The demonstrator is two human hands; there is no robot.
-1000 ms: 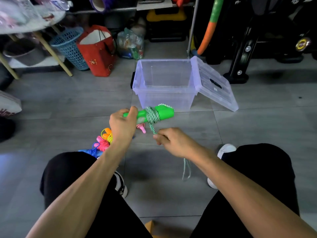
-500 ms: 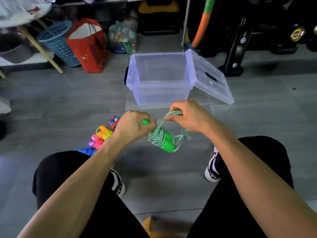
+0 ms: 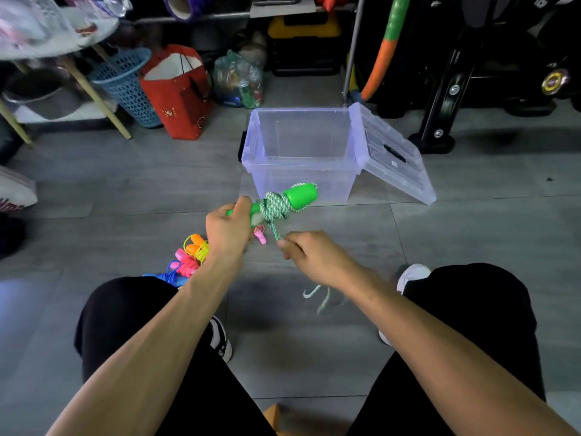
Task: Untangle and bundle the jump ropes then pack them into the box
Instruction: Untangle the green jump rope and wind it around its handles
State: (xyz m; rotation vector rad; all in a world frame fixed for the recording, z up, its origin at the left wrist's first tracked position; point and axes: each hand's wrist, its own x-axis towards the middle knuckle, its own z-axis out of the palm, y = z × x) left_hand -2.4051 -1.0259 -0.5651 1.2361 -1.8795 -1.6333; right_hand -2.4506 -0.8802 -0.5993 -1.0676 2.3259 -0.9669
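— Where is the green rope?
— The left hand (image 3: pixel 227 231) grips the green handles (image 3: pixel 290 199) in the air, in front of the box (image 3: pixel 301 152). The rope (image 3: pixel 276 209) is wound round them in a fat knot.
— And the other hand?
— The right hand (image 3: pixel 314 256) pinches the loose end of the rope just below the knot. The rest dangles under the wrist.
— Is the box open?
— Yes. Its lid (image 3: pixel 393 155) leans on its right side, on the floor.
— More ropes?
— A bright pile (image 3: pixel 188 259) lies on the floor by the left knee.
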